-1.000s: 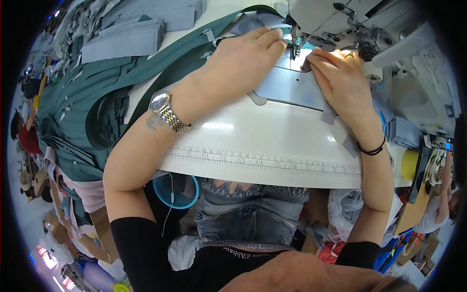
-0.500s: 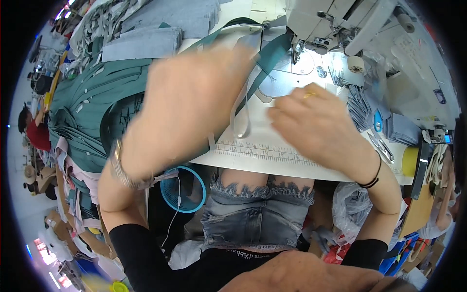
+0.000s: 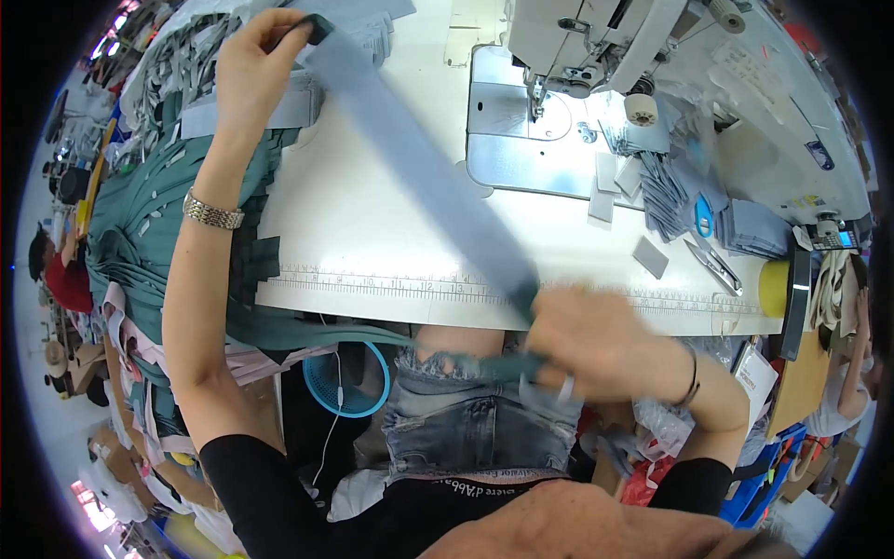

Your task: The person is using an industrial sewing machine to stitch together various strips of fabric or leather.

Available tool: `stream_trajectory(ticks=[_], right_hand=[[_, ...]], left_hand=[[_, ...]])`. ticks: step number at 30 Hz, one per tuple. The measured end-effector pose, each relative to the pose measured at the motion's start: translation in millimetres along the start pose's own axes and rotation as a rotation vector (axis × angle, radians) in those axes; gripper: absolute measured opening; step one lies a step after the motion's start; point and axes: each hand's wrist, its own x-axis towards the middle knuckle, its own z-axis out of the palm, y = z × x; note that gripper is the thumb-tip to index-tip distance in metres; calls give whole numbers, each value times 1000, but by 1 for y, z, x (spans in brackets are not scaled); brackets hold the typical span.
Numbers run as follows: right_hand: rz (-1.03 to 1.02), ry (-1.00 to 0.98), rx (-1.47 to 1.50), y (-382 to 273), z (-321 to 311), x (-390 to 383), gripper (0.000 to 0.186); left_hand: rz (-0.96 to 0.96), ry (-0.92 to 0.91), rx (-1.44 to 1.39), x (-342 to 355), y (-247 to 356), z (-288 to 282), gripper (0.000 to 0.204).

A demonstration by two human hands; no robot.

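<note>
A grey-blue fabric strip point(image 3: 419, 177), smeared by motion, stretches slantwise over the white table between my hands. At the far left, my left hand point(image 3: 256, 70) pinches its dark end. My right hand point(image 3: 601, 345), blurred, is closed around the strip's near end at the front table edge. A green band point(image 3: 326, 328) runs from the heap of green fabric point(image 3: 140, 224) on the left, past the table edge and over my lap, toward my right hand. Whether the band joins the strip I cannot tell.
Beyond the strip stands a sewing machine point(image 3: 596, 51) with a shiny metal plate point(image 3: 521, 163). Small grey pieces point(image 3: 650, 258), metal thread snips point(image 3: 715, 268) and a blue-handled tool point(image 3: 703, 216) lie right. A ruler scale point(image 3: 419, 284) lines the front edge; a blue basket point(image 3: 384, 382) stands below.
My left hand has moved up and left, and my right hand down toward my lap. The green fabric has left the machine, and the grey-blue strip is now stretched between my hands.
</note>
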Motion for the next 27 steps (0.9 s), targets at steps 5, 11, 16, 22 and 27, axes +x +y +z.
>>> stream_trajectory(ticks=[5, 11, 16, 22, 27], right_hand=[[91, -980, 484, -14, 14, 1, 22], [327, 192, -283, 40, -18, 20, 41], [111, 146, -228, 51, -8, 9, 49], [89, -101, -239, 17, -13, -9, 45], [29, -25, -577, 21, 11, -7, 56]], left_hand=[[432, -397, 69, -46, 68, 76, 16], [401, -494, 36, -54, 97, 108, 18], [246, -487, -3, -51, 86, 107, 17], [305, -347, 39, -55, 78, 109, 16], [695, -252, 172, -75, 102, 89, 32]])
